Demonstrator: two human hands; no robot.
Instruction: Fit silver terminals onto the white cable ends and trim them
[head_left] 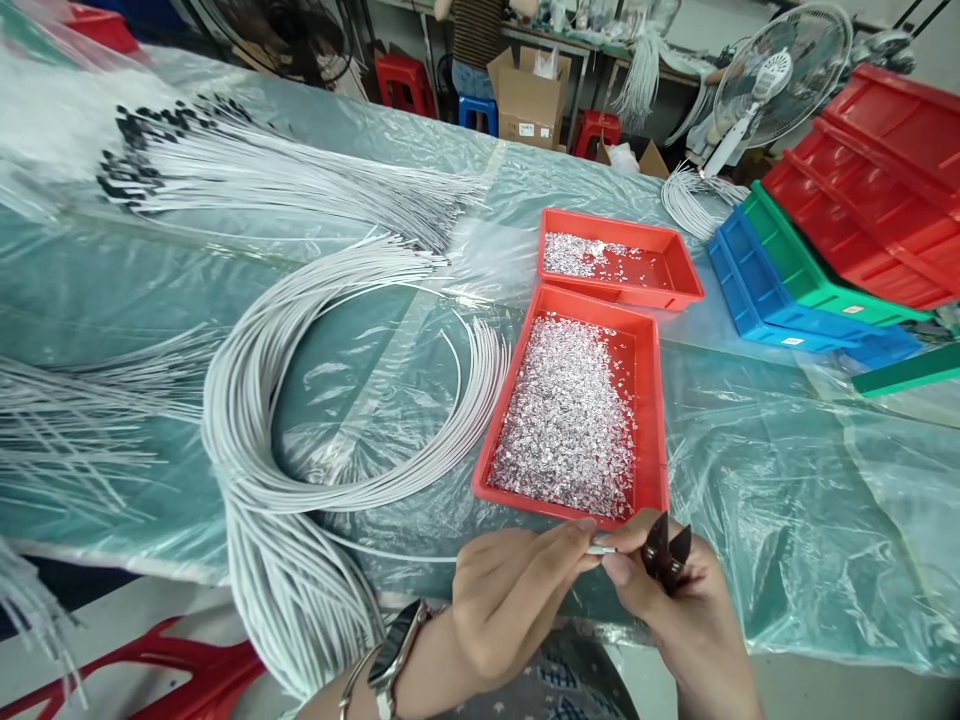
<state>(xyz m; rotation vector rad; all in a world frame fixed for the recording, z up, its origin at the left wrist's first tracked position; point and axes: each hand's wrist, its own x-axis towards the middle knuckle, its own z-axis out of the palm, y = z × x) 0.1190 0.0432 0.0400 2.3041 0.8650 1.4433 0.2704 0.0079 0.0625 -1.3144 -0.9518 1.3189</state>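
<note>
My left hand [517,590], with a watch on its wrist, is closed in a pinch on the end of a white cable [420,556]. That cable runs left to a large coil of white cables [247,370]. My right hand [686,605] holds dark-jawed pliers [666,552] in its palm, jaws pointing up and apart from each other. Its thumb and forefinger meet at the cable's tip, beside my left fingertips. Whether a small part sits between them is hidden. Just beyond both hands lies a red tray [651,420] of small silvery metal pieces [566,420].
Behind it stands a second red tray [675,275] with fewer pieces. Stacked red, green and blue bins [862,190] lean at the right. A bundle of black-tipped cables [300,175] lies at the back left. Plastic sheeting [787,500] covers the table. A fan [780,80] and a person [480,40] are beyond.
</note>
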